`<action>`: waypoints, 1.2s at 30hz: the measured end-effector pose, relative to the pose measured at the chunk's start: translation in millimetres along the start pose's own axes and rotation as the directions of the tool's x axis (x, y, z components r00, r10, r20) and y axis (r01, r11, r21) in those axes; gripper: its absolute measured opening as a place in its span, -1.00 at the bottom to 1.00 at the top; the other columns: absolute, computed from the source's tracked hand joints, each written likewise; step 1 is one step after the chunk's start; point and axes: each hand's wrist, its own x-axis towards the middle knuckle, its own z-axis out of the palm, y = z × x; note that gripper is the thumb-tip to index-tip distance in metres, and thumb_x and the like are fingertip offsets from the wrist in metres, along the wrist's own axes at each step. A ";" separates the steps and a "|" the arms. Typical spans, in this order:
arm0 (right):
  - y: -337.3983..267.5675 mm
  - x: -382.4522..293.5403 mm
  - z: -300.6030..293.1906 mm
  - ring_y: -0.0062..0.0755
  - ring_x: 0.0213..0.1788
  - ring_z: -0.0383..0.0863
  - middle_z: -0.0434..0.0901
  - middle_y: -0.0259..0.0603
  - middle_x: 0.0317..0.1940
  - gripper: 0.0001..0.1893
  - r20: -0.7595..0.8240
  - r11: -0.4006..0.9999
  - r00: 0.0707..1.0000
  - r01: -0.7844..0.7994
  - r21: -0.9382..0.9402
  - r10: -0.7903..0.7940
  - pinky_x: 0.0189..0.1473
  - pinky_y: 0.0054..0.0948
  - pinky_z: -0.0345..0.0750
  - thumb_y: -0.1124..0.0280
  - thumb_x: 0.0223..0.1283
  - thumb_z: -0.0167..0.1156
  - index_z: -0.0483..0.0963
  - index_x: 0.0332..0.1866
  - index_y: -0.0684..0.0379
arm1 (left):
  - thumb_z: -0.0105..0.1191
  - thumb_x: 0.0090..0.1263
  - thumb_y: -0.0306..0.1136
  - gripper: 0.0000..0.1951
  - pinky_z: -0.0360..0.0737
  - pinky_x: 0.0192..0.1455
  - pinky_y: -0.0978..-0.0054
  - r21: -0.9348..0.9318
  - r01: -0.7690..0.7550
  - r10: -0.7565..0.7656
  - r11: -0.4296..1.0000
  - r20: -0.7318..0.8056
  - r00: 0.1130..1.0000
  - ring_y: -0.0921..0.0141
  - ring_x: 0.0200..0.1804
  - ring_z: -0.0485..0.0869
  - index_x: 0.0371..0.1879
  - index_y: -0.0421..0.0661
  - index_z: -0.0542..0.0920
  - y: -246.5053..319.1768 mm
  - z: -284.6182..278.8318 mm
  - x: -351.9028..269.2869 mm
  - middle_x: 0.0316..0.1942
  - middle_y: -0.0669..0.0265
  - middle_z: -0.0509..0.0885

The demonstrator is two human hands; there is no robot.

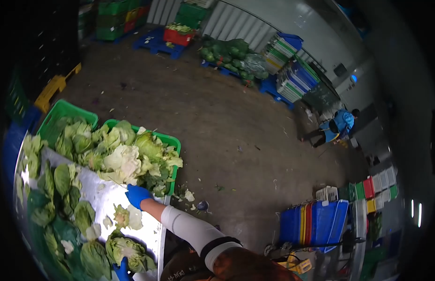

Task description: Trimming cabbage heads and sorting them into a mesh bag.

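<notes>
My left hand (122,271), in a blue glove, is partly cut off by the bottom rim. Its fingers are on a trimmed cabbage head (128,250) whose pale cut stem faces up. Above the metal table (104,196), my blue-gloved right hand (137,196) is closed in a fist. From it a thin blade (116,183), seen edge-on, points toward the cabbage leaves. Just beyond the fist, a green crate (175,147) is heaped with loose cabbage leaves (122,161). A cut leafy piece (122,216) lies between my hands.
More cabbages (63,179) lie along the table's left side, partly on green netting (64,228). Another green crate (68,110) stands behind. Leaf scraps (189,195) litter the floor. Stacked blue crates (298,224) stand at right. A person in blue (338,124) is farther off.
</notes>
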 end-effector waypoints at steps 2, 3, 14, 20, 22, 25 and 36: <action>-9.8 -17.1 -37.7 0.19 0.01 0.60 0.62 0.19 -0.07 -0.61 -0.055 0.996 0.998 0.040 0.076 -0.036 0.05 0.00 0.52 0.09 0.39 -0.03 0.43 0.02 0.24 | 0.27 0.29 -0.11 -0.23 0.54 0.13 0.12 -0.022 -0.034 0.033 0.999 -0.029 0.999 0.19 0.24 0.50 0.43 -0.11 0.25 16.6 22.6 18.2 0.36 0.08 0.39; 1.3 -19.5 -32.3 0.17 0.00 0.61 0.63 0.17 -0.08 -0.57 -0.045 0.989 0.998 0.050 0.141 -0.044 0.03 -0.02 0.52 0.03 0.38 0.00 0.44 0.02 0.23 | 0.23 0.32 -0.11 -0.29 0.54 0.12 0.13 -0.054 -0.064 0.065 0.996 0.022 0.998 0.18 0.23 0.50 0.40 -0.12 0.29 29.5 34.7 21.6 0.34 0.07 0.40; -6.8 -113.3 20.2 -0.17 -0.05 0.68 0.68 -0.07 -0.10 -0.24 0.169 0.976 0.971 0.139 0.169 -0.168 0.04 -0.27 0.57 -0.21 0.00 0.36 0.50 0.24 0.10 | 0.43 0.14 -0.39 -0.21 0.56 0.14 0.24 -0.135 -0.230 0.234 0.964 0.015 0.972 0.27 0.20 0.52 0.35 -0.17 0.28 86.8 50.1 5.7 0.30 0.08 0.42; 43.3 -94.3 -1.4 -0.68 -0.59 0.40 0.53 -0.34 -0.46 -0.71 0.230 0.769 0.966 -0.236 0.594 0.118 -0.62 -0.55 0.37 0.12 0.44 0.09 0.47 -0.03 0.12 | 0.54 0.01 -0.13 -0.14 0.57 0.15 0.29 -0.014 -0.321 0.319 0.947 -0.085 0.944 0.24 0.14 0.53 0.27 -0.12 0.33 57.6 66.7 9.3 0.19 0.13 0.48; 30.9 -103.0 -18.8 -0.61 -0.46 0.53 0.62 -0.32 -0.39 -0.68 0.272 0.809 0.961 -0.196 0.555 0.046 -0.35 -0.55 0.53 0.13 0.44 0.10 0.54 0.09 0.10 | 0.53 0.03 -0.18 -0.15 0.59 0.11 0.31 -0.053 -0.338 0.330 0.940 -0.112 0.937 0.25 0.12 0.54 0.27 -0.12 0.30 54.7 67.5 -1.3 0.19 0.14 0.44; 39.3 -113.6 -3.6 -0.65 -0.40 0.50 0.61 -0.32 -0.35 -0.65 0.264 0.781 0.938 0.013 0.624 -0.226 -0.29 -0.58 0.52 0.21 0.46 0.09 0.51 0.22 0.11 | 0.57 -0.05 -0.07 -0.06 0.60 0.07 0.33 0.014 -0.361 0.354 0.933 -0.230 0.907 0.25 0.07 0.56 0.25 -0.15 0.24 67.9 87.5 -7.3 0.12 0.08 0.49; 15.0 -101.7 22.4 -0.14 -0.15 0.71 0.65 0.15 -0.13 -0.58 0.141 0.900 0.946 0.221 0.376 -0.291 -0.08 -0.24 0.56 0.15 0.50 -0.04 0.45 0.29 0.15 | 0.57 -0.06 -0.08 0.01 0.55 0.23 0.36 0.440 -0.394 0.411 0.807 0.062 0.910 0.28 0.18 0.56 0.29 -0.35 0.23 98.7 61.8 15.2 0.17 0.00 0.50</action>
